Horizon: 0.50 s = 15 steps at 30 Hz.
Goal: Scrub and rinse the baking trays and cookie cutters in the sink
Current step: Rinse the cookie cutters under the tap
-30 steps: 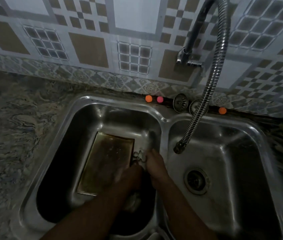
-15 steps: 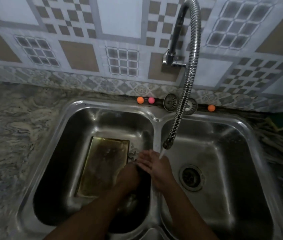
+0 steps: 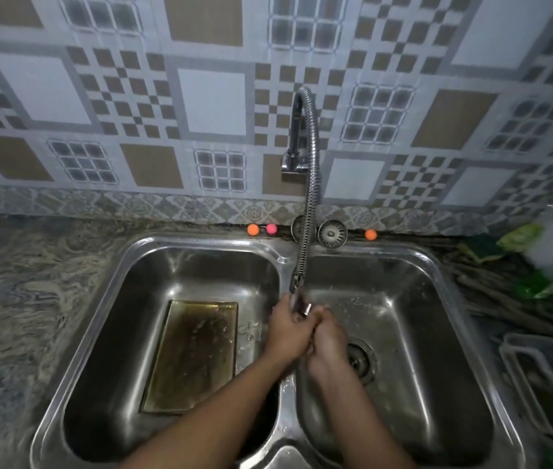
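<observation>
A brownish rectangular baking tray (image 3: 194, 353) lies flat on the floor of the left basin (image 3: 106, 333). Small metal cookie cutters (image 3: 249, 333) lie beside the tray's right edge. My left hand (image 3: 288, 330) and my right hand (image 3: 329, 336) meet above the divider, just under the flexible faucet's nozzle (image 3: 297, 282). Between them they hold a small shiny cookie cutter (image 3: 305, 309), with fingers curled round it. Most of that cutter is hidden by the fingers.
The right basin (image 3: 437, 333) holds only its drain (image 3: 358, 360). A strainer plug (image 3: 332, 234) and small orange (image 3: 253, 229) and pink (image 3: 271, 228) balls sit on the back ledge. A dish rack (image 3: 539, 384) and green items (image 3: 532, 286) lie on the right counter.
Both hands rose out of the left basin and moved right, coming together under the nozzle with a small cutter. The tray stayed in place. The camera tilted up.
</observation>
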{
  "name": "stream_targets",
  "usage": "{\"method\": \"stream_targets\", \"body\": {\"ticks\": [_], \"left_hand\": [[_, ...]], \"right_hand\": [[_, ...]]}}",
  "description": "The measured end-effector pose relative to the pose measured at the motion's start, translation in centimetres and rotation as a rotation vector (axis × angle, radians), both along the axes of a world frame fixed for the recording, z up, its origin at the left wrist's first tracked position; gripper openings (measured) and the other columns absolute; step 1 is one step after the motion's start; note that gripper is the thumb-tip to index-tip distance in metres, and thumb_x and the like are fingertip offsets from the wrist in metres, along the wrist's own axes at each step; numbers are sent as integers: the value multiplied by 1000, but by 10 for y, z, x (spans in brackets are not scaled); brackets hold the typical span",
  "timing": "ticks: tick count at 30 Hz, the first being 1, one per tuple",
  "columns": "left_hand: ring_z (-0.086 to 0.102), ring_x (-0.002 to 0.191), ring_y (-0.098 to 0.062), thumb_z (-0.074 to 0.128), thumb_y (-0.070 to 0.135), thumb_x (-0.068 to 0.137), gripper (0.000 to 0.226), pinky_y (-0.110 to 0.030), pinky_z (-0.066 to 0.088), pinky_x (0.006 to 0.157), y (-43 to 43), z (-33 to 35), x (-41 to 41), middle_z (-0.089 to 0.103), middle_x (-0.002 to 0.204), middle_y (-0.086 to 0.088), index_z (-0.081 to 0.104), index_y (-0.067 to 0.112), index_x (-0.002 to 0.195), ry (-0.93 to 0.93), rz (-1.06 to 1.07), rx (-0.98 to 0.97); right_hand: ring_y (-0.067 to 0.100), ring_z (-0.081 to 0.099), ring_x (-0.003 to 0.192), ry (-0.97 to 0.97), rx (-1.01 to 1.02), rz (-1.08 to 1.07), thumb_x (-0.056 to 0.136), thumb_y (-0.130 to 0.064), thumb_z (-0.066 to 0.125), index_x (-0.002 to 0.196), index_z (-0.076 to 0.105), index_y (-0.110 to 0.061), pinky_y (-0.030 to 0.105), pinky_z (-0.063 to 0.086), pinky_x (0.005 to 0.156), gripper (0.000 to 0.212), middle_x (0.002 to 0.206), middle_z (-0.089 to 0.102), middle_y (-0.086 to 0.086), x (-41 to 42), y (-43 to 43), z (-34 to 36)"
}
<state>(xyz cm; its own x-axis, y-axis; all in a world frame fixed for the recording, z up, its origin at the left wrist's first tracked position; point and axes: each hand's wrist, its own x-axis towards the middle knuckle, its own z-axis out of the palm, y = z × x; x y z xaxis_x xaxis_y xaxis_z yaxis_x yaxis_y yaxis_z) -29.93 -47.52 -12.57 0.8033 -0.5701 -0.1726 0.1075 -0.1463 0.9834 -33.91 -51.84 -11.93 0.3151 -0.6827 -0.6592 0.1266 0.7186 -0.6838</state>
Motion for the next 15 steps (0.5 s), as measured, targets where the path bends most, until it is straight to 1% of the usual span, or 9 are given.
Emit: {"method": "stream_targets", "body": {"ticks": [3,5,7,8,10,11,13,14,15], "left_hand": [[68,80,-8,60,13,94,6,-18,51,71,1,-3,5,72,84,1,66,16,95,72,26,-32],[67,73,-7,52,16,100,18,-16,51,66,7,2,6,72,80,-1,68,12,91,146,86,-61],[65,67,-6,48,18,101,27,-12,49,60,12,4,9,70,75,0,69,9,88,156,175,-58],[63,66,-8,50,19,101,27,-11,47,57,13,3,11,69,73,0,69,11,85,127,214,-39],[63,71,-14,60,16,95,11,-10,45,56,16,2,18,68,75,-1,65,14,85,65,241,-29],[64,75,-15,65,12,92,3,-9,46,58,16,3,21,68,80,-2,63,15,91,62,222,-42],[66,77,-12,69,10,89,10,-9,48,62,17,3,24,70,83,0,64,14,97,21,170,-20],[65,75,-9,70,12,88,4,-9,47,63,16,2,24,70,80,2,67,14,90,-13,150,10],[64,70,-8,71,17,87,8,-13,48,63,14,1,24,70,74,4,69,13,81,-22,135,34]], "right_hand": [[21,71,67,-73,-22,64,98,-15,51,99,68,-2,27,58,58,21,87,73,18,0,1,10],[21,69,66,-58,-36,114,97,-12,54,97,68,-3,26,57,56,17,90,72,20,6,6,14],[23,68,70,-66,-56,128,94,-5,56,103,64,-2,29,56,57,12,93,70,22,13,13,15],[23,68,71,-80,-59,131,93,-3,57,105,62,-2,29,56,57,13,92,70,21,16,17,17],[24,68,72,-100,-50,114,93,-3,58,102,65,-3,30,57,61,11,86,72,17,18,23,19],[26,69,76,-110,-41,96,93,-3,57,101,67,-3,33,57,68,12,87,73,17,18,25,17],[30,70,87,-89,-65,55,96,-6,55,105,68,-5,39,56,85,16,93,74,17,19,29,9],[29,71,90,-52,-100,45,97,-10,54,106,68,-6,41,56,89,17,94,74,15,19,30,5],[28,72,90,-3,-137,36,98,-15,55,105,68,-7,41,56,88,17,93,75,14,19,32,3]]}}
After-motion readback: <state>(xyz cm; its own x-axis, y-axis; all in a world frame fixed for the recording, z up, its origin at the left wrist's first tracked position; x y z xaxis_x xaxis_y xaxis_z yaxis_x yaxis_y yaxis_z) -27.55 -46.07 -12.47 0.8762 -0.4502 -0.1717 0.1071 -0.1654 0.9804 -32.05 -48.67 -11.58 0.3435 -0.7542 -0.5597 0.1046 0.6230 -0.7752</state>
